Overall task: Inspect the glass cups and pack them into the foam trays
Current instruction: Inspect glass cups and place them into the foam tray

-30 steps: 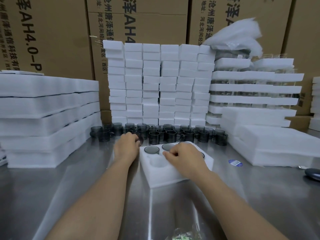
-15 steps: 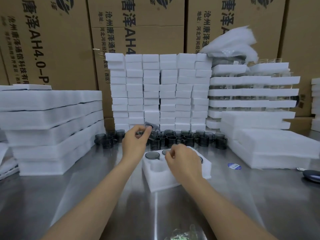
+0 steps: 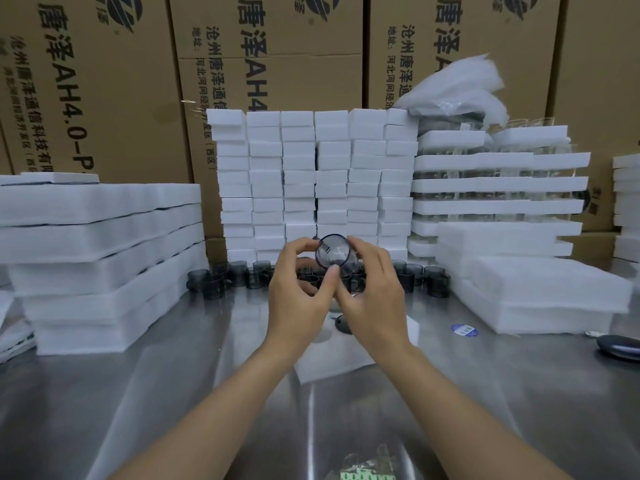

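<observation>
A smoky grey glass cup (image 3: 331, 251) is held up in the air between both hands, its round end turned toward me. My left hand (image 3: 299, 299) grips it from the left with thumb and fingers. My right hand (image 3: 372, 292) holds its right side. Below the hands lies a white foam tray (image 3: 332, 358) on the steel table, mostly hidden, with one dark cup (image 3: 341, 325) showing in a pocket. A row of loose grey cups (image 3: 221, 277) stands along the back of the table.
Stacked white foam sheets (image 3: 100, 244) rise at the left and foam trays (image 3: 533, 289) at the right. A wall of small foam blocks (image 3: 311, 178) stands behind the cups, with cardboard boxes (image 3: 263, 53) beyond. A blue sticker (image 3: 464, 329) and a dark object (image 3: 620, 346) lie at the right.
My left hand picked a cup from the back row and lifted it. My right hand left the tray and rose to hold the same cup.
</observation>
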